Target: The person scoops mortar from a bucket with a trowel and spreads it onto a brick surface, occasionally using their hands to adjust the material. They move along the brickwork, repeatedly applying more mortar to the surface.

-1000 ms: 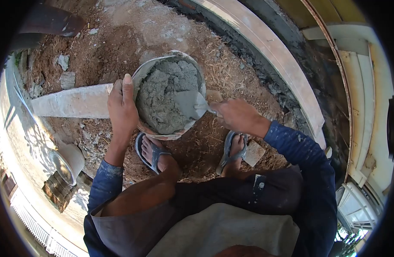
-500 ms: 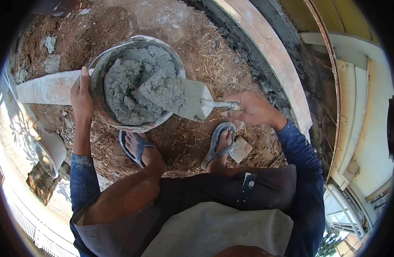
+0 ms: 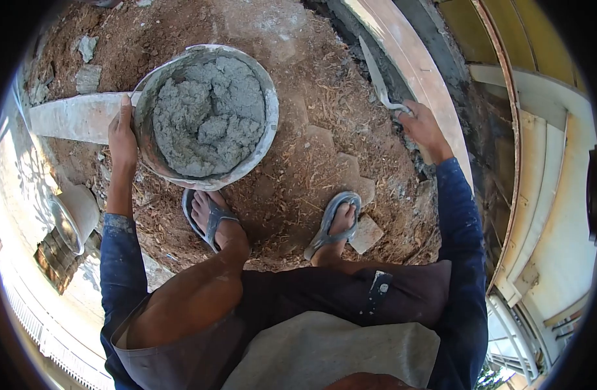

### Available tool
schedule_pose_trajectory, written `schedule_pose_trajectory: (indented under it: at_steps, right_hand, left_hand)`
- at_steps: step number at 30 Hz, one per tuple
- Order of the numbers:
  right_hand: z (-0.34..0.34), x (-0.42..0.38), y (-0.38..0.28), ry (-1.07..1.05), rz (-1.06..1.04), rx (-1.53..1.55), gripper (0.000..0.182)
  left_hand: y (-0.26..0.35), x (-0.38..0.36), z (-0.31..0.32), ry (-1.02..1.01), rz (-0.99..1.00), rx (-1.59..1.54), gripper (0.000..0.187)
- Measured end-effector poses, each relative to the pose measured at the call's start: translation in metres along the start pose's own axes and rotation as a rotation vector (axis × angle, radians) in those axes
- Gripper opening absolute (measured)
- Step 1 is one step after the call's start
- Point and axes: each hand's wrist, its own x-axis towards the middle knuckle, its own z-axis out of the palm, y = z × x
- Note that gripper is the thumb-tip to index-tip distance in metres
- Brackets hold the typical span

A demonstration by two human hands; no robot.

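A round bucket [image 3: 271,110] stands on the soil, filled with wet grey mortar [image 3: 211,117] that has a hollow near its middle. My left hand [image 3: 122,138] grips the bucket's left rim, thumb at the top edge. At the right, my right hand [image 3: 423,130] is closed round the handle of a trowel [image 3: 375,75]. The trowel's blade is seen nearly edge-on, pointing up and left over the mortar-lined trench [image 3: 402,84] beside a long pale curved slab [image 3: 435,81].
A pale board [image 3: 71,118] lies left of the bucket. Another bucket [image 3: 81,211] rests at the lower left. My sandalled feet are below the mortar bucket, with a broken tile [image 3: 366,234] beside the right one. A building wall [image 3: 552,195] runs along the right.
My right hand has moved up and right with the trowel, from the bucket to the trench. The mortar heaped on the blade no longer shows. The bucket appears slightly higher and tilted differently.
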Motion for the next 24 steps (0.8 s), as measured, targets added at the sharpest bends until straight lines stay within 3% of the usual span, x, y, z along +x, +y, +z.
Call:
schedule_pose_trajectory:
  at_steps: [2,4,6,8,9,11,16,18,19,22,24]
  right_hand:
    - [0.003,-0.029,-0.031,-0.117,0.044,-0.028,0.022]
    - [0.003,-0.041,-0.048,-0.035,-0.299,-0.127,0.023]
    - [-0.001,-0.056,-0.071,-0.041,-0.225,-0.101,0.026]
    - [-0.002,-0.068,-0.086,0.115,-0.365,-0.322,0.028]
    - [-0.003,-0.073,-0.094,0.109,-0.375,-0.311,0.028]
    - [-0.005,-0.084,-0.111,0.161,-0.588,-0.572,0.03]
    - [0.004,-0.099,-0.165,0.117,-0.508,-0.915,0.031]
    - [0.01,-0.1,-0.176,0.302,-0.572,-1.2,0.023]
    - [0.015,-0.099,-0.18,0.301,-0.575,-1.202,0.023]
    - [0.029,-0.084,-0.18,0.178,-0.508,-1.226,0.022]
    - [0.041,-0.063,-0.166,-0.088,-0.473,-0.968,0.028]
  left_hand:
    - [0.009,-0.008,0.002,0.001,0.014,0.015,0.061]
    - [0.01,-0.003,0.003,0.006,-0.037,-0.01,0.062]
    - [0.021,-0.01,0.006,0.013,-0.045,-0.026,0.062]
    - [0.03,-0.02,0.009,0.028,-0.059,-0.031,0.062]
    - [0.031,-0.025,0.011,0.053,-0.043,-0.033,0.063]
    - [0.033,-0.038,0.01,0.034,-0.053,-0.023,0.062]
    - [0.07,-0.074,0.026,0.038,0.064,-0.05,0.059]
    - [0.082,-0.083,0.036,0.018,0.073,-0.059,0.058]
    - [0.088,-0.087,0.043,0.029,0.123,-0.131,0.057]
    - [0.09,-0.09,0.047,-0.012,0.138,-0.182,0.053]
    - [0.098,-0.099,0.058,0.019,0.162,-0.206,0.052]
